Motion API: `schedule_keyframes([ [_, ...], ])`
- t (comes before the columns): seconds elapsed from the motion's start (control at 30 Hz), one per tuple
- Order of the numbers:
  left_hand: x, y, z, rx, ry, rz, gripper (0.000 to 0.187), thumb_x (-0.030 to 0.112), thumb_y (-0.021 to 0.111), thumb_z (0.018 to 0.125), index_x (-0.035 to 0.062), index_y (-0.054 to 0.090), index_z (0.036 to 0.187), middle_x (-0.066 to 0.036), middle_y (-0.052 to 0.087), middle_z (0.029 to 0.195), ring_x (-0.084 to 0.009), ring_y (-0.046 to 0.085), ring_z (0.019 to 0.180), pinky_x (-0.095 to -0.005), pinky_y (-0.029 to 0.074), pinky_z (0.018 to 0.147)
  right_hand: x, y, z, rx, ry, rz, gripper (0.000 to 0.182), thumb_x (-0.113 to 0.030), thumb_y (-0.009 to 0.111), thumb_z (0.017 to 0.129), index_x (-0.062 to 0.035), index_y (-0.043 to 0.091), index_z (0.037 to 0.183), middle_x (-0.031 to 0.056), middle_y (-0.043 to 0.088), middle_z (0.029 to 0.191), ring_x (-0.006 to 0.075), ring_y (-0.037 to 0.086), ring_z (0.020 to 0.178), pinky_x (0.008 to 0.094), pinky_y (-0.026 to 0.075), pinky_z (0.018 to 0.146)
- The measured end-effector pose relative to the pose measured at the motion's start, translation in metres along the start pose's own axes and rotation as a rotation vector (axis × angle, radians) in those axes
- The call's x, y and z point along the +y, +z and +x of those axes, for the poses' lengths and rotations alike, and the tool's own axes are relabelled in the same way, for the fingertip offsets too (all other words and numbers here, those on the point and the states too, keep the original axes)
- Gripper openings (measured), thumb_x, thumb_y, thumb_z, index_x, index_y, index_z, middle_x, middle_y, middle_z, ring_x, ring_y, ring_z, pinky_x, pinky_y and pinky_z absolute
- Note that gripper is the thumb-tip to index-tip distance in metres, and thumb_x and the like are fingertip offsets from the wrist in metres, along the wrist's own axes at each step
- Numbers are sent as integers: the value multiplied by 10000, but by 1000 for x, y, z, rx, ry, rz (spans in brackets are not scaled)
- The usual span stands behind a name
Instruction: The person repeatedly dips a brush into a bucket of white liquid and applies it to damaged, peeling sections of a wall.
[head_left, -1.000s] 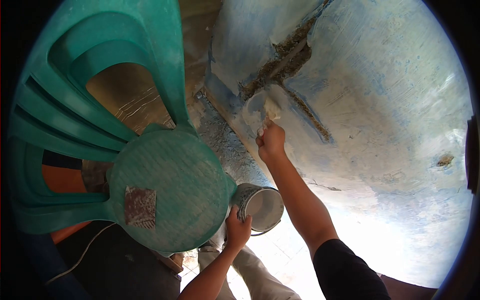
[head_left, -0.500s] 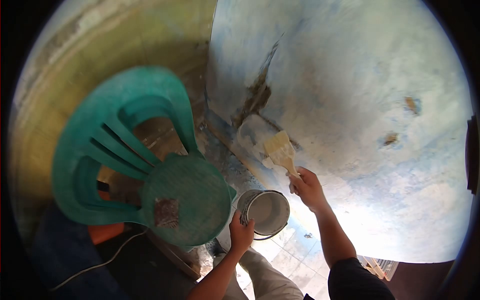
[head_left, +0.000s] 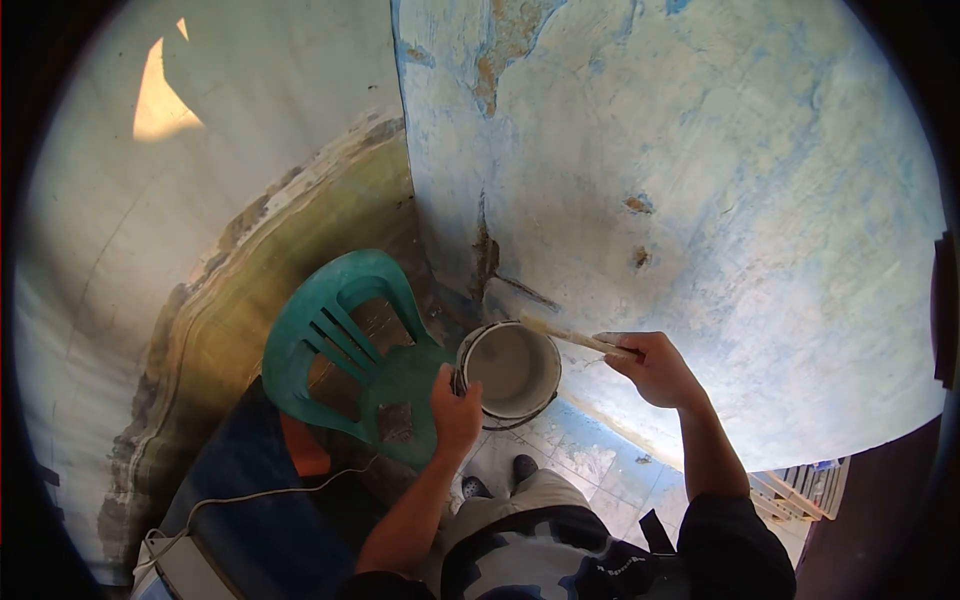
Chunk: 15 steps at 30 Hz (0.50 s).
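Observation:
A round bucket [head_left: 508,372] with pale greyish liquid inside hangs in front of my body. My left hand [head_left: 457,412] grips its rim on the left side. In my right hand [head_left: 655,366] is the handle of a wide paintbrush [head_left: 568,334], seen nearly edge-on. The bristles are at the bucket's upper right rim; whether they touch it I cannot tell. Beyond the brush stands a pale blue-white wall [head_left: 760,230] with worn patches and a dark crack.
A green plastic chair [head_left: 345,335] stands left of the bucket, with a brownish block [head_left: 395,422] on its seat. A cable [head_left: 270,492] runs over a dark blue surface [head_left: 250,450] at lower left. Slatted wood [head_left: 800,490] leans at lower right.
The view has tilted up and back, showing more wall. The bucket has come up nearer to me. The brush has turned from flat against the view to edge-on, its bristles now near the bucket rim.

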<state>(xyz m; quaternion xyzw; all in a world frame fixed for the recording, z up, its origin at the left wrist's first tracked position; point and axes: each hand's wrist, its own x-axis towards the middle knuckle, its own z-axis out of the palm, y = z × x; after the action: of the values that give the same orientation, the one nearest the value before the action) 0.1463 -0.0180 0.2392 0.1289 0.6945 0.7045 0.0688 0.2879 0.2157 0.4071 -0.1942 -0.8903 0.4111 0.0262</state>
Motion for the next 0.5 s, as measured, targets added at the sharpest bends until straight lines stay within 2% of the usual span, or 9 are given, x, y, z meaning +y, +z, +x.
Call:
schedule_keyframes([
  [0.13, 43, -12, 6, -41, 187, 136, 138, 5, 617, 848, -36, 497, 903, -84, 549, 755, -98, 509, 715, -312, 419, 618, -17, -15, -24, -11, -132, -74, 197, -165, 687, 936, 18, 706, 1006, 84, 598, 654, 130, 473, 588, 313, 398, 570],
  [0.2, 69, -16, 7, -47, 225, 178, 133, -2, 610, 838, -31, 492, 891, -81, 541, 723, -90, 495, 685, -305, 412, 596, -47, -16, -36, -39, -226, -124, 164, -132, 690, 900, 0, 708, 996, 145, 653, 701, 230, 592, 607, 350, 458, 594],
  [0.23, 80, -18, 7, -50, 258, 214, 128, -10, 603, 829, -26, 487, 880, -77, 532, 692, -81, 482, 655, -297, 405, 573, -50, -10, -37, -33, -229, -119, 164, -132, 690, 900, 0, 708, 996, 145, 653, 701, 230, 592, 607, 350, 458, 594],
  [0.3, 99, -20, 5, -30, 319, 220, 128, -16, 604, 820, -19, 483, 863, -73, 519, 668, -75, 466, 634, -291, 398, 556, -50, 4, -34, 40, -516, -282, 165, -110, 646, 873, -11, 703, 991, 200, 680, 769, 353, 670, 705, 428, 518, 652],
  [0.33, 107, -20, 5, -9, 378, 222, 130, -22, 604, 811, -13, 479, 847, -70, 507, 644, -69, 450, 614, -284, 392, 538, -52, 12, -33, 48, -519, -278, 165, -110, 646, 873, -11, 703, 991, 200, 680, 769, 353, 670, 705, 428, 518, 652],
  [0.37, 113, -20, 6, -11, 387, 225, 130, -22, 604, 811, -13, 479, 847, -70, 507, 644, -69, 450, 614, -284, 392, 538, -56, 21, -31, 55, -472, -385, 170, -106, 624, 857, -13, 698, 980, 215, 680, 783, 389, 671, 735, 462, 525, 678],
  [0.4, 119, -21, 6, 6, 438, 199, 150, -32, 585, 807, 4, 440, 811, -54, 443, 631, -74, 401, 603, -288, 355, 528, -63, 29, -29, 62, -423, -490, 178, -102, 602, 842, -14, 693, 968, 231, 680, 798, 425, 672, 766, 496, 533, 704],
  [0.43, 124, -22, 5, 24, 487, 175, 180, -42, 567, 802, 21, 400, 776, -39, 379, 618, -80, 352, 592, -292, 318, 518, -75, 33, -30, 38, -387, -529, 174, -87, 565, 836, -2, 681, 934, 249, 675, 795, 425, 681, 758, 508, 542, 705],
  [0.5, 129, -29, 6, 31, 530, 188, 177, -44, 571, 794, 21, 408, 774, -43, 388, 612, -82, 356, 584, -290, 323, 513, -83, 49, -24, 46, -403, -536, 167, -79, 558, 836, 2, 676, 922, 254, 673, 788, 428, 683, 752, 507, 546, 697],
])
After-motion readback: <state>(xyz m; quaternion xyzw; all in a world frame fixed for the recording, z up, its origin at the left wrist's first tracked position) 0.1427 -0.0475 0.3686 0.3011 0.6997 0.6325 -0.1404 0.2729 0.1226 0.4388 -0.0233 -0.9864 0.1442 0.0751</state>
